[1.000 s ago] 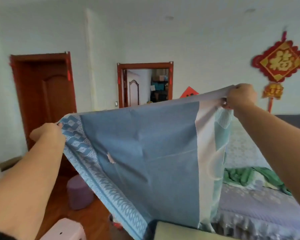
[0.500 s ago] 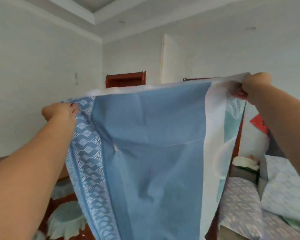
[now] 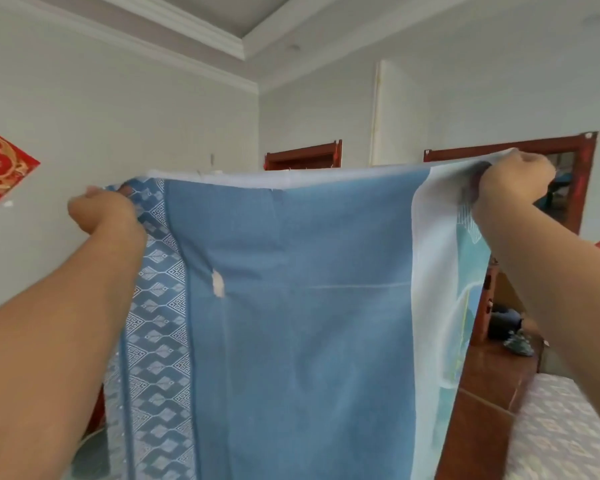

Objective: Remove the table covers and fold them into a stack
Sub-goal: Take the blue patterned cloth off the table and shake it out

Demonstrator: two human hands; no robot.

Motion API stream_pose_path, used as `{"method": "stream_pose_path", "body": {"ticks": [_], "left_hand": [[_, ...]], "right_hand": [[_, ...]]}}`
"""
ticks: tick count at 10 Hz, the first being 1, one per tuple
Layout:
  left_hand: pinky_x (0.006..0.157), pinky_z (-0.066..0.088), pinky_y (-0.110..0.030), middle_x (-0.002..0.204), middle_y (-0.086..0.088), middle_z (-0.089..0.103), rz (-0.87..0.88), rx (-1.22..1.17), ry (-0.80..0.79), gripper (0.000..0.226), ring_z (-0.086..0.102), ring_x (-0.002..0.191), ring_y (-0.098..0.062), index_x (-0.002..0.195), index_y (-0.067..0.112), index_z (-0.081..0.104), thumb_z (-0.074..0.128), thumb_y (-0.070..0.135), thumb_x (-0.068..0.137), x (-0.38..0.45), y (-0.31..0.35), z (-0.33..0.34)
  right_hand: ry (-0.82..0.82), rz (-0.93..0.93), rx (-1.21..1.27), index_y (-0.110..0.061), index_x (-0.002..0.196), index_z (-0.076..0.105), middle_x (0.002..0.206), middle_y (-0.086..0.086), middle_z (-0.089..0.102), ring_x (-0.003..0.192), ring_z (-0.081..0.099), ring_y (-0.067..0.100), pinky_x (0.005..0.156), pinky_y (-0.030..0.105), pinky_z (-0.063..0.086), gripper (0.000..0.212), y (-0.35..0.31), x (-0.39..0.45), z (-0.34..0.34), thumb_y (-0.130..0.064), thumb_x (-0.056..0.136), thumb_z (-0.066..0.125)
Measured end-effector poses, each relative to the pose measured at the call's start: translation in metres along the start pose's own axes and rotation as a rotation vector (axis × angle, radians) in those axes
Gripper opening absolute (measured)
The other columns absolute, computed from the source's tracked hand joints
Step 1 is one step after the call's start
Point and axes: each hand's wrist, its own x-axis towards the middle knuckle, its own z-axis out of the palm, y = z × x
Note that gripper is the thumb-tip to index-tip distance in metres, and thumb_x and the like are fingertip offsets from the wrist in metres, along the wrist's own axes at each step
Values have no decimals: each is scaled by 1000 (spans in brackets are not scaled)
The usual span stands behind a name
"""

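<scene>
Up at chest height, blue cotton table cover with a patterned border (image 3: pixel 291 306) hangs spread wide.
Left hand (image 3: pixel 99 211) grasps one top corner, right hand (image 3: pixel 513 176) pinches the other; a small pale tear (image 3: pixel 218 284) shows.

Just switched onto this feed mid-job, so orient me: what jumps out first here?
A big blue table cover hangs stretched across the middle of the view, the left hand and right hand gripping its top corners. A small pale hole shows left of centre, beside the patterned border. A red paper decoration hangs on the left wall.
</scene>
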Motion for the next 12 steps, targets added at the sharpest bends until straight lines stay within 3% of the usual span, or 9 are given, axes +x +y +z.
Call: {"method": "stream_pose_path", "body": {"ticks": [1,3,4,5,6,7,9,10,12], "left_hand": [[75,51,-22,118,-2,66,70,242,-27,32,66,94,-12,127,6,57,37,23,108,-32,-19,8],[77,51,-35,132,-9,60,-37,611,-169,38,62,106,-25,138,1,52,39,15,105,-109,-91,37],[74,51,-27,125,-2,61,-126,248,-304,29,60,98,-20,120,13,61,37,23,108,-193,-60,99],[81,58,-38,97,-4,70,-131,-176,-470,19,73,84,-18,90,17,55,43,7,102,-232,-17,166],[77,61,-55,84,-8,68,-142,-442,-588,11,76,73,-17,99,8,54,49,-2,99,-274,27,234],[75,56,-50,107,-17,72,-218,-574,-706,12,78,82,-21,95,9,52,43,4,102,-321,40,259],[81,60,-50,100,-3,77,-462,-489,-812,16,77,84,-12,116,11,58,48,17,105,-384,8,227],[76,60,-34,93,12,77,-518,-331,-898,30,74,87,-1,130,14,52,46,31,106,-395,-21,169],[94,49,-46,99,8,79,-754,-223,-842,34,71,100,-6,118,19,57,25,25,109,-376,-72,-2]], "right_hand": [[-164,159,-211,-12,137,52,98,2,61,80,61,16,73,30,55,37,18,41,-1,-25,102,51],[-370,337,-500,-8,97,58,113,12,65,94,66,23,80,36,60,3,49,117,-93,-5,97,57],[-374,175,-325,-17,85,56,97,8,63,72,62,17,45,22,55,22,-9,176,-129,0,97,49],[-255,-100,21,-19,77,61,82,7,61,65,64,21,41,20,47,27,-134,221,-152,3,90,52],[-112,-420,205,-22,78,64,80,1,64,74,66,21,56,24,48,19,-263,242,-188,-6,77,56],[3,-552,252,-23,79,64,74,-3,62,60,60,14,55,21,42,22,-354,214,-237,-5,82,52],[188,-603,160,-24,79,63,87,-3,67,78,67,18,72,26,45,24,-393,118,-340,-8,87,46],[236,-531,117,-24,79,64,72,-4,65,68,67,16,70,24,44,27,-380,60,-385,-8,89,45],[437,-382,-192,-21,75,70,74,0,69,69,67,17,63,23,55,32,-323,-49,-474,-6,84,44]]}}
